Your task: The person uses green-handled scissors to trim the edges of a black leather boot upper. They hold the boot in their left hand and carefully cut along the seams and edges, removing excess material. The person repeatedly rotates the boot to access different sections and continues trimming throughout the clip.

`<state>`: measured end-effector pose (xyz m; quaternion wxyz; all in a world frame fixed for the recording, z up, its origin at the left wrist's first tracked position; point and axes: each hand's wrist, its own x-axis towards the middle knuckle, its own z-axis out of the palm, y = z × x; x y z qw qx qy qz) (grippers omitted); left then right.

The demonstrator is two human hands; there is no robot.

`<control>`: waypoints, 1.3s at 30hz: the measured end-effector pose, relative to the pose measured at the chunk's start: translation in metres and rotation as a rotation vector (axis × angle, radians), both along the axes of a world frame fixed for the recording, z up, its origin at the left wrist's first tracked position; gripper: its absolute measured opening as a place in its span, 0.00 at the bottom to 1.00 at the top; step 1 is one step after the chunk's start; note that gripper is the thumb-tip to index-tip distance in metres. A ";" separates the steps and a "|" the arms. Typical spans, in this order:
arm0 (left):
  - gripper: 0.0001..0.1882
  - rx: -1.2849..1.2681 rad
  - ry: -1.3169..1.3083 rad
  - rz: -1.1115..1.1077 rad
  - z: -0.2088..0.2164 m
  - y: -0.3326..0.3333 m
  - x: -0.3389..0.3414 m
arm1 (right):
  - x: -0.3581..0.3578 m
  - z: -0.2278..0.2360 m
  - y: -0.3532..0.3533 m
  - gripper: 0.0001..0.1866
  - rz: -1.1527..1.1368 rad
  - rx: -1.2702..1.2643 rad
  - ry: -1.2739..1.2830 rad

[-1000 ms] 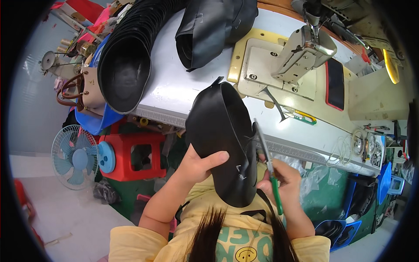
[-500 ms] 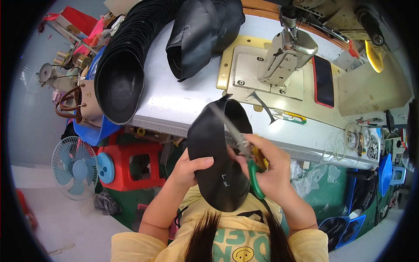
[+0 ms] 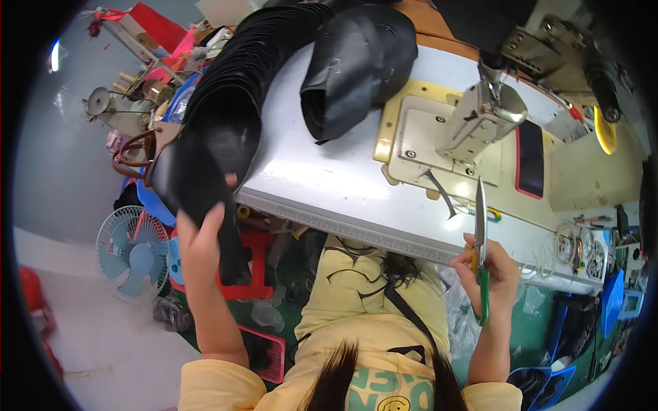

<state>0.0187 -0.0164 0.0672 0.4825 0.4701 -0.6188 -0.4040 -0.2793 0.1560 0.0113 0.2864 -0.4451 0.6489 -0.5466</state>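
My left hand (image 3: 200,236) grips a black shoe upper (image 3: 188,168), blurred by motion, at the front of a long nested row of similar black uppers (image 3: 274,38) on the table's left side. Whether the held upper touches the row cannot be told. Over the table's front edge, my right hand (image 3: 495,267) holds scissors (image 3: 480,233) with green and yellow handles, blades pointing up and away. A thin black strip (image 3: 441,194) lies on the table just beyond them, beside a small yellow-handled tool (image 3: 483,211).
A sewing machine (image 3: 473,127) stands at the right, with a phone (image 3: 530,161) beside it. More black pieces (image 3: 353,75) lie at the back middle. Along the table's front runs a ruler strip (image 3: 356,229). A fan (image 3: 140,257) and red stool (image 3: 259,264) stand lower left.
My left hand has carried the upper from in front of me leftward to the row. My right hand has moved right with the scissors, away from the upper. The view has shifted.
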 end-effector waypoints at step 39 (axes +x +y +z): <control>0.13 -0.203 0.307 -0.059 -0.092 -0.088 -0.092 | 0.040 -0.035 -0.025 0.35 0.498 0.200 -0.233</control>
